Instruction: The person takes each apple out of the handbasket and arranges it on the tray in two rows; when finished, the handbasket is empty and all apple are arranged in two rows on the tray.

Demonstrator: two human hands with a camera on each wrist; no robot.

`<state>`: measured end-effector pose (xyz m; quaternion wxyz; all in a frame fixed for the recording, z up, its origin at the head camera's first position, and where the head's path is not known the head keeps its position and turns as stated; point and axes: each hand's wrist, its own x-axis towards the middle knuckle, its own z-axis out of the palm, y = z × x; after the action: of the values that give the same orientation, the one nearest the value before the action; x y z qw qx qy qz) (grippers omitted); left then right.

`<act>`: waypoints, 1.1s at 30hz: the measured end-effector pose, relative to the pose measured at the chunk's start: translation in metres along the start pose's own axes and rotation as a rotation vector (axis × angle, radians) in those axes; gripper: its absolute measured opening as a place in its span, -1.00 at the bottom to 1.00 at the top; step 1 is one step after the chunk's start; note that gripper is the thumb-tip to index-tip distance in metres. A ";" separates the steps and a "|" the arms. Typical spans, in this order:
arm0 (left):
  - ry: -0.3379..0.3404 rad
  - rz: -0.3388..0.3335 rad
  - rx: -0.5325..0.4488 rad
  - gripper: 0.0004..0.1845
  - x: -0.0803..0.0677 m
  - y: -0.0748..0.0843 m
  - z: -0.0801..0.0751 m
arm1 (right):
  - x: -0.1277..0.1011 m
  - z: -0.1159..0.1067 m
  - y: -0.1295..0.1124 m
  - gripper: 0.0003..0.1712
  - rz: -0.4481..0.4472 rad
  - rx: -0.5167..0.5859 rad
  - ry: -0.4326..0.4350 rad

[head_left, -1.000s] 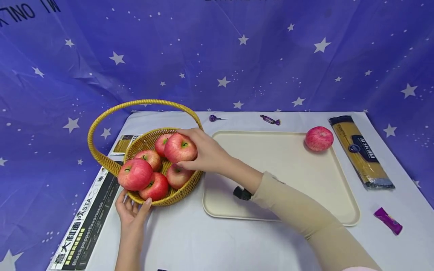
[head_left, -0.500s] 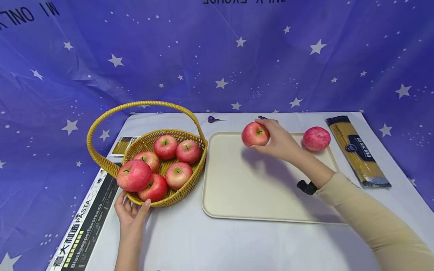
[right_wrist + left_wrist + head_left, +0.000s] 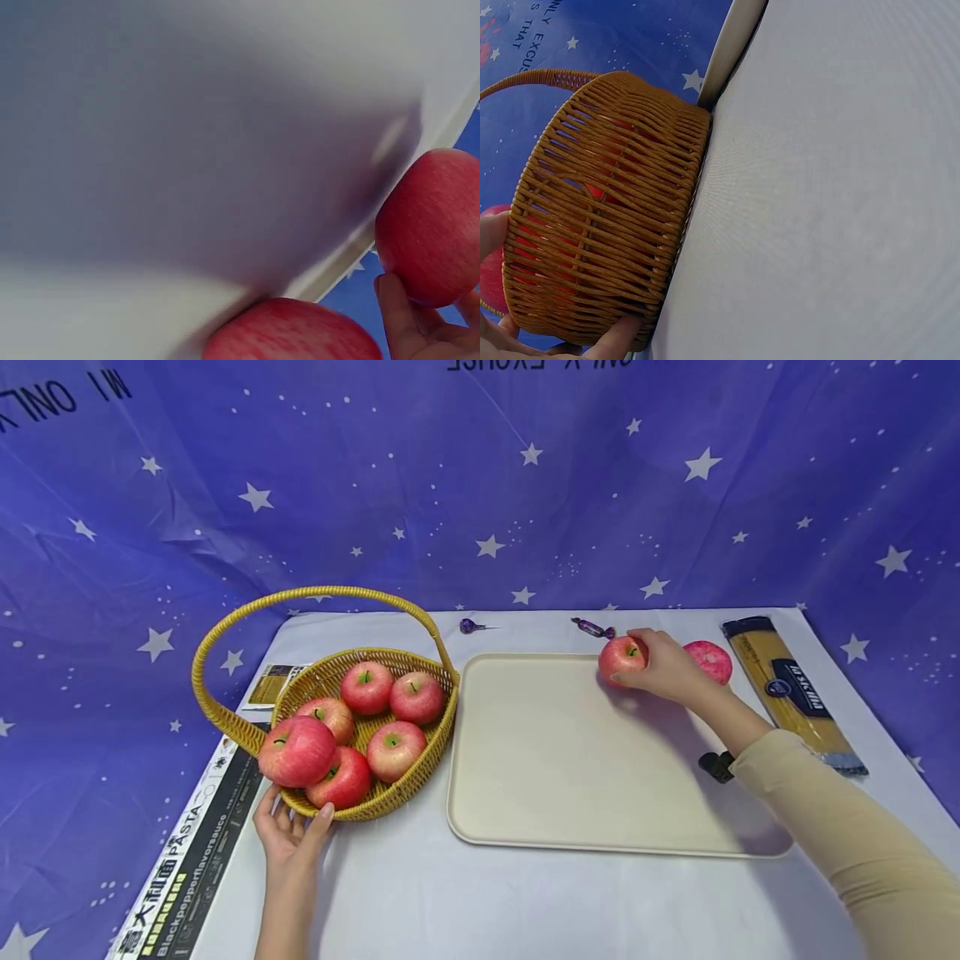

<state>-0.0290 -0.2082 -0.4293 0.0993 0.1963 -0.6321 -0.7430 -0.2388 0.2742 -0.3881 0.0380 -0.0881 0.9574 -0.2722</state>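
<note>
Above the far right part of the cream tray (image 3: pixel 540 768), my right hand (image 3: pixel 666 667) grips a red apple (image 3: pixel 619 660) between thumb and fingers. Another pink-red apple (image 3: pixel 711 662) sits at the tray's right back corner, partly covered by that hand. In the right wrist view, the held apple (image 3: pixel 435 225) is at the right edge and the other apple (image 3: pixel 292 334) at the bottom. My left hand (image 3: pixel 291 837) holds the near side of a yellow wicker basket (image 3: pixel 422 770), thumb at the rim and fingers against the weave (image 3: pixel 607 210). Several apples (image 3: pixel 396 750) fill the basket.
A lollipop (image 3: pixel 469 626) and a wrapped candy (image 3: pixel 592 627) lie behind the tray. A pasta packet (image 3: pixel 795 693) lies along the right side. Black and white pasta boxes (image 3: pixel 202 860) lie at the left, beside the basket. The arched basket handle (image 3: pixel 322 592) stands upright.
My right hand lifts an apple out of the basket and carries it right over the tray, close to the other apple. My left hand stays on the basket.
</note>
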 end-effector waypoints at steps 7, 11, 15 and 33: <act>0.000 0.026 -0.016 -0.14 -0.001 -0.001 -0.001 | 0.002 0.004 0.008 0.02 0.030 -0.004 -0.020; 0.010 0.009 -0.006 -0.13 -0.001 -0.001 -0.001 | 0.005 0.007 0.010 0.05 0.027 0.001 -0.006; 0.005 0.001 -0.010 -0.13 0.000 -0.001 0.000 | 0.006 0.008 0.010 0.05 0.019 -0.006 0.010; -0.025 0.011 -0.038 -0.15 0.001 -0.001 0.001 | -0.018 0.044 -0.105 -0.14 -0.446 0.092 0.139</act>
<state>-0.0299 -0.2074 -0.4299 0.0992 0.1813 -0.6201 -0.7568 -0.2000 0.1675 -0.3694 -0.0852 -0.2767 0.9011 -0.3227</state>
